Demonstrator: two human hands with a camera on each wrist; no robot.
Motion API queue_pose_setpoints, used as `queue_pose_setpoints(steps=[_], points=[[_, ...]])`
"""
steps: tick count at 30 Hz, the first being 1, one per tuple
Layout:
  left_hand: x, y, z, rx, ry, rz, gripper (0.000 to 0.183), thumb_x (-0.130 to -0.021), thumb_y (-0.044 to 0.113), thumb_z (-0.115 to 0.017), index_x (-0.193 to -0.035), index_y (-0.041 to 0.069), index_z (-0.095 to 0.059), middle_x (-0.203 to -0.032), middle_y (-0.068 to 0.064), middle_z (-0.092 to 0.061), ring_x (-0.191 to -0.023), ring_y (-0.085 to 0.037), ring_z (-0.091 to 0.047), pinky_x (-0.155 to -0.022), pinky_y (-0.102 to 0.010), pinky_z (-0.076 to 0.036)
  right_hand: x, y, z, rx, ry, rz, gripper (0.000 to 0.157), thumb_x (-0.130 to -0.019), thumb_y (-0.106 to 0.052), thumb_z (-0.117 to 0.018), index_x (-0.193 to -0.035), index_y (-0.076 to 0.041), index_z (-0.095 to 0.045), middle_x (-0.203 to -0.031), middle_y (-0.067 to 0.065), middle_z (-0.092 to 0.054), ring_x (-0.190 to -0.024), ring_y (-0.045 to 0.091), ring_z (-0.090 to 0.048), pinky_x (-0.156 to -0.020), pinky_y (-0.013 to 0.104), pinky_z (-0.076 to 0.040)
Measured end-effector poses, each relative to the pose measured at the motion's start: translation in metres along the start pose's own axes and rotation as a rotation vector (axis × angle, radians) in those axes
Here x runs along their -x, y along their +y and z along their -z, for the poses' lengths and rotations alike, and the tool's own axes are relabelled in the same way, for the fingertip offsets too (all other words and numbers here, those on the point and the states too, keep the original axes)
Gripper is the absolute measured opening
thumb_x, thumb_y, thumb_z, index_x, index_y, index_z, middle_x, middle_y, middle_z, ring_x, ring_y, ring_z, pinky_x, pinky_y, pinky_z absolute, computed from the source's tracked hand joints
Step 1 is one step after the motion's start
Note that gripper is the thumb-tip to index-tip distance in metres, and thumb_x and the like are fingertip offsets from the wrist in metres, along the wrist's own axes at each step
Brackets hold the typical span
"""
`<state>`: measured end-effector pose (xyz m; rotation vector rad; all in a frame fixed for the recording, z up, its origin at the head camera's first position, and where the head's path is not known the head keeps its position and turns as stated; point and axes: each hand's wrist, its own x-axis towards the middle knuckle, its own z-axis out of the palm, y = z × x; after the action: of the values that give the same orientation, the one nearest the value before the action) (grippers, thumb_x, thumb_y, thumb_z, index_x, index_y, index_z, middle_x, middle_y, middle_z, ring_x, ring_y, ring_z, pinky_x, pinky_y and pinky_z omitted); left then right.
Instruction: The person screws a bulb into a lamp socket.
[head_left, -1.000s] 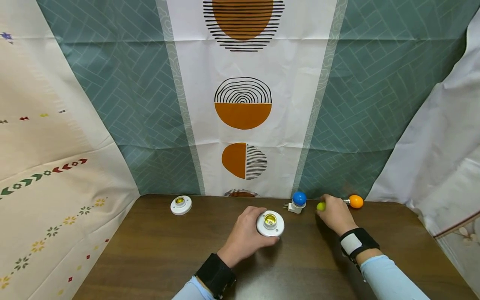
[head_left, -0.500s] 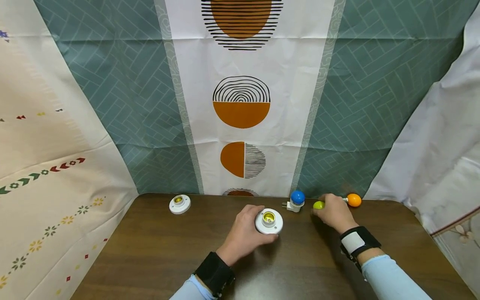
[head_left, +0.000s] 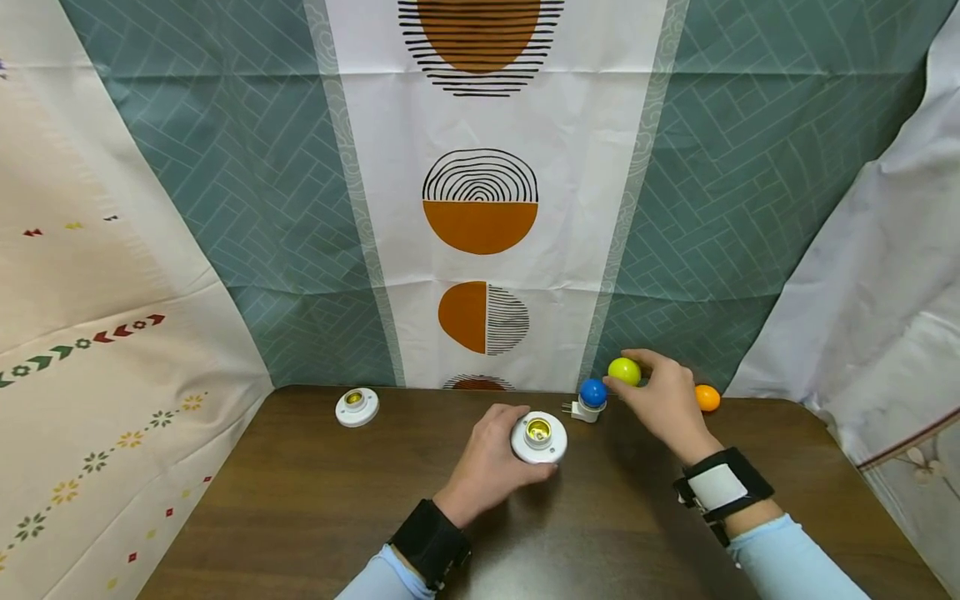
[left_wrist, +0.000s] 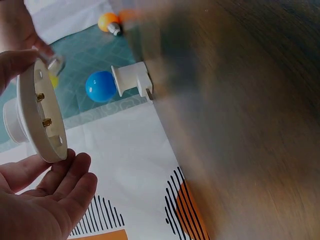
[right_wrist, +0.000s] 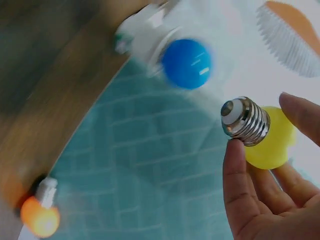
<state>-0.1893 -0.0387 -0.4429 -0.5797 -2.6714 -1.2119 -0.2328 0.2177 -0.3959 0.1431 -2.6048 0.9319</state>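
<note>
My left hand [head_left: 495,457] grips a round white lamp holder [head_left: 539,438] by its rim, brass socket facing up, raised off the table. In the left wrist view the underside of this lamp holder [left_wrist: 42,112] shows brass screws. At the back right, my right hand [head_left: 663,404] pinches a yellow-green light bulb [head_left: 624,372] between thumb and fingers. The right wrist view shows the metal screw base of the yellow bulb [right_wrist: 270,137] pointing away from the palm. Just left of that hand, a blue bulb [head_left: 593,392] sits in a white plug-in socket [head_left: 587,412].
An orange bulb [head_left: 707,397] lies at the table's back right, partly behind the right hand. A second white lamp holder [head_left: 357,407] stands at the back left of the brown wooden table [head_left: 315,500]. A patterned curtain [head_left: 315,208] hangs along the back edge.
My right hand has lifted the yellow-green bulb off the table and moved it up and slightly left, beside the blue bulb. The left hand keeps its hold on the lamp holder nearly in place.
</note>
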Motion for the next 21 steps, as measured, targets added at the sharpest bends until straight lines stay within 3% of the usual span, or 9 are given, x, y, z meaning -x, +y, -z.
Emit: queue_pose_setpoints(steps=[4,8,14,21], points=[[0.0,0.002,0.001,0.008,-0.006,0.001,0.079,-0.062,0.045,-0.083,-0.126,0.01,-0.054,-0.114,0.003,-0.055,-0.099,-0.01,-0.054,-0.089,-0.028,-0.048,0.004,-0.021,-0.001,-0.115,-0.012,0.03,0.053,-0.076,-0.039,-0.075,-0.121,-0.012,-0.061,-0.109,0.008,-0.067,-0.088,0.019,-0.064,-0.069,0.028,-0.054],[-0.001,0.002,0.0,0.008,-0.004,-0.004,0.079,-0.062,0.044,-0.083,-0.126,0.008,-0.054,-0.114,0.003,-0.054,-0.099,-0.01,-0.054,-0.088,-0.028,-0.048,0.008,-0.039,-0.003,-0.248,-0.083,0.083,0.051,-0.075,-0.037,-0.077,-0.119,-0.017,-0.062,-0.11,0.003,-0.066,-0.093,0.016,-0.065,-0.07,0.022,-0.055],[-0.001,0.003,0.0,0.011,-0.006,-0.008,0.075,-0.063,0.046,-0.082,-0.124,0.012,-0.054,-0.113,0.004,-0.053,-0.097,-0.009,-0.054,-0.086,-0.026,-0.049,0.016,-0.057,-0.008,-0.421,-0.225,0.168,0.05,-0.074,-0.037,-0.077,-0.12,-0.026,-0.06,-0.115,-0.002,-0.064,-0.094,0.013,-0.065,-0.075,0.024,-0.055],[-0.002,0.006,0.0,0.023,-0.034,0.011,0.072,-0.065,0.045,-0.081,-0.123,0.014,-0.055,-0.112,0.006,-0.052,-0.097,-0.008,-0.053,-0.086,-0.025,-0.049,0.027,-0.068,-0.014,-0.519,-0.293,0.209,0.047,-0.075,-0.033,-0.077,-0.118,-0.028,-0.061,-0.117,-0.005,-0.063,-0.099,0.013,-0.064,-0.079,0.029,-0.055]])
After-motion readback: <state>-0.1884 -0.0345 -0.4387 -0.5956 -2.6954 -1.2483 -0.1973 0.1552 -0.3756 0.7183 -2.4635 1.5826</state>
